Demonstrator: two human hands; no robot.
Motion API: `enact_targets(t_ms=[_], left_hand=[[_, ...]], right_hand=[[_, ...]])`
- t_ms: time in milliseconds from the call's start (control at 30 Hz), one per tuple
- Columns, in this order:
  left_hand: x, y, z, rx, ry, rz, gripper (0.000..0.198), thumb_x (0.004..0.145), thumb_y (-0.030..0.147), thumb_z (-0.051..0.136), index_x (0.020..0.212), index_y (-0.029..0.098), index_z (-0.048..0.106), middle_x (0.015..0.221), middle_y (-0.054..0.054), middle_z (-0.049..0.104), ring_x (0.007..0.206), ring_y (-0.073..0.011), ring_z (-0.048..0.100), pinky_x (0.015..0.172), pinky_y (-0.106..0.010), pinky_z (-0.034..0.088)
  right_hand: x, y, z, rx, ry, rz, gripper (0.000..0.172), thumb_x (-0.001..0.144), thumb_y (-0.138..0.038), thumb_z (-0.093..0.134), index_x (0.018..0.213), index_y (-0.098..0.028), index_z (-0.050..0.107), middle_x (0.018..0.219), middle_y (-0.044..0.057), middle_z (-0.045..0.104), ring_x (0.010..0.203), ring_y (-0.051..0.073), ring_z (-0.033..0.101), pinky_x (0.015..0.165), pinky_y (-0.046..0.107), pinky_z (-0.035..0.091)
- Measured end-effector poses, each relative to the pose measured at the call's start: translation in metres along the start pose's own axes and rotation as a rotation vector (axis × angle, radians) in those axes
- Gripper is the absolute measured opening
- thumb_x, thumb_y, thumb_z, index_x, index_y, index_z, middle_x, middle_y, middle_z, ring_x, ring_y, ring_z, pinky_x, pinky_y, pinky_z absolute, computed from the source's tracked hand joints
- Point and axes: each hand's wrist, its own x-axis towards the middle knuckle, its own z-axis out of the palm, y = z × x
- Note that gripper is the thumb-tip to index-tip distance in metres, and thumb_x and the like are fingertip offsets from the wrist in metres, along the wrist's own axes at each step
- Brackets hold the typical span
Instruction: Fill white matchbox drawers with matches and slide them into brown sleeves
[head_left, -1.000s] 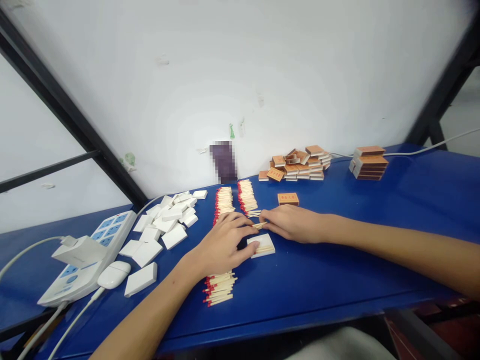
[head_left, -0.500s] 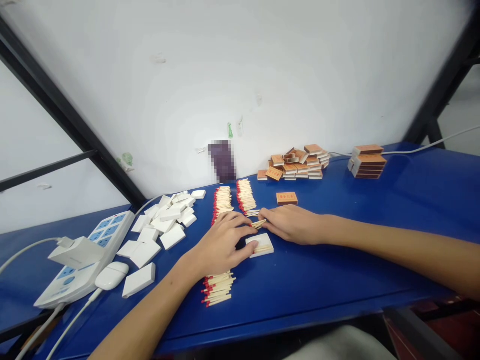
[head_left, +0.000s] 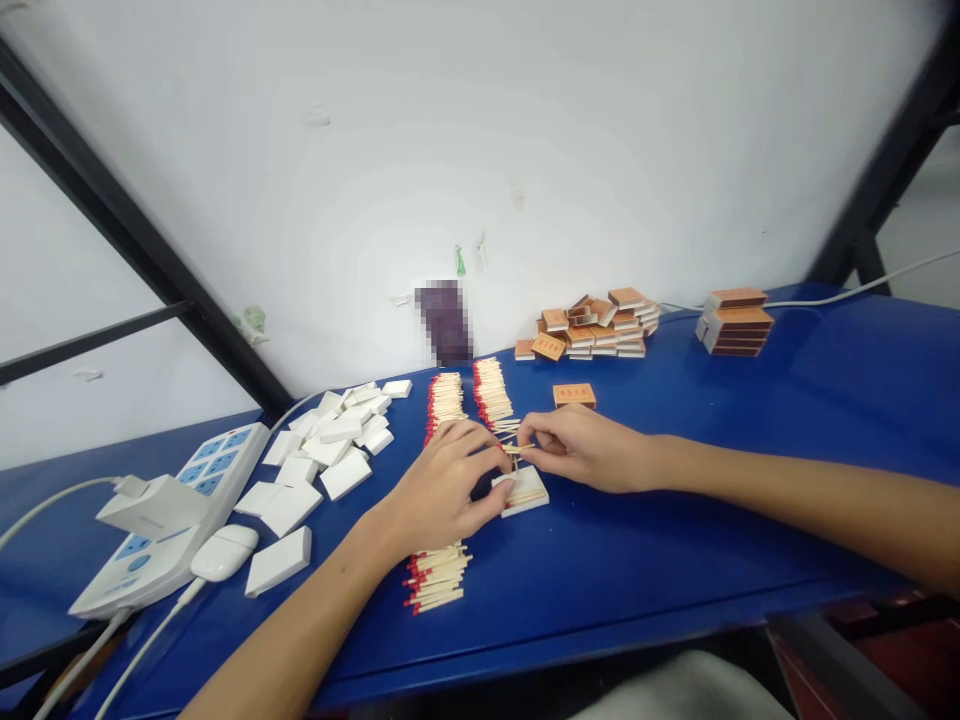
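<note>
My right hand (head_left: 583, 445) pinches matches (head_left: 517, 449) between thumb and forefinger, with their red heads pointing left. Below them lies a white matchbox tray (head_left: 534, 497) with a few matches inside. The thumb of my left hand (head_left: 446, 485) rests on the tray's left end, and its curled fingers are by the far edge, close to the red heads. One row of matches (head_left: 448, 400) runs beneath my left hand and comes out as loose matches (head_left: 439, 580) on the near side. A second row (head_left: 492, 390) ends just beyond my fingertips.
White trays (head_left: 330, 440) lie heaped at the left, beside a power strip (head_left: 232, 450) with a charger and a white earphone case (head_left: 224, 552). Orange matchboxes (head_left: 600, 325) are piled by the wall, more are stacked (head_left: 739, 325) at right, and a single matchbox (head_left: 574, 395) lies beyond my right hand.
My right hand has shifted slightly, its fingers now more bent and raised around the matches. The left hand and the tray have hardly moved.
</note>
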Motion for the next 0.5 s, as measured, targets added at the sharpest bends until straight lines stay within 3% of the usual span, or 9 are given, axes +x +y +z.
enact_targets(t_ms=[500], left_hand=[[0.0004,0.0004,-0.0065,0.018,0.050,0.024,0.022,0.098,0.026,0.043,0.090,0.019,0.062,0.096,-0.006,0.065,0.094,-0.0203,0.055,0.093,-0.040,0.040]], right_hand=[[-0.0051,-0.0001,0.0032,0.135,-0.020,-0.063,0.006,0.075,-0.013,0.057,0.073,-0.018,0.054,0.057,-0.006,0.052,0.049,0.008,0.046,0.049,0.020,0.035]])
